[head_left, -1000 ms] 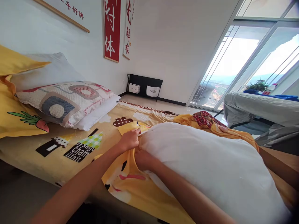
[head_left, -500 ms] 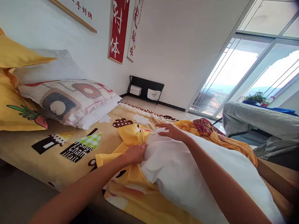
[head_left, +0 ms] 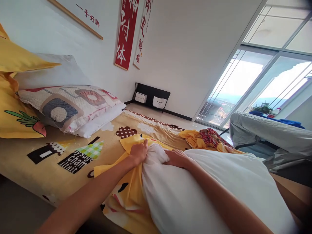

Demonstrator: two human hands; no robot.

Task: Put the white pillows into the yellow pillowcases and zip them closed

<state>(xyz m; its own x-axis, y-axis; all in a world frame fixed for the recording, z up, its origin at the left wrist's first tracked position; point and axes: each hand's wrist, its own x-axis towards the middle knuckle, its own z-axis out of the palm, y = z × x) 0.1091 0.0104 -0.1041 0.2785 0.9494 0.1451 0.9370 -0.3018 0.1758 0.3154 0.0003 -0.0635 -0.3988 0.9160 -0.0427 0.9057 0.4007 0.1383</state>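
Observation:
A large white pillow [head_left: 177, 188] lies on the bed across the front right, its far end bunched into folds. Its left end meets a yellow pillowcase [head_left: 131, 182] with printed patterns, spread beside it on the bed. My left hand [head_left: 139, 152] is closed on the pillowcase's edge, right against the bunched white cloth. Fingers bent, my right hand [head_left: 177, 158] grips the gathered end of the pillow; its fingertips are sunk in the folds and partly hidden.
Patterned pillow [head_left: 73, 105] and a yellow cushion [head_left: 21, 113] are stacked by the left wall. A crumpled yellow cloth with red plaid [head_left: 211, 138] sits at the bed's far edge. Beyond it stand a covered chair [head_left: 263, 130] and a low black rack [head_left: 152, 97].
My right hand has dropped from lying over the pillow to gripping its end, which is now squeezed together. My left hand has shifted slightly left and up with the pillowcase edge.

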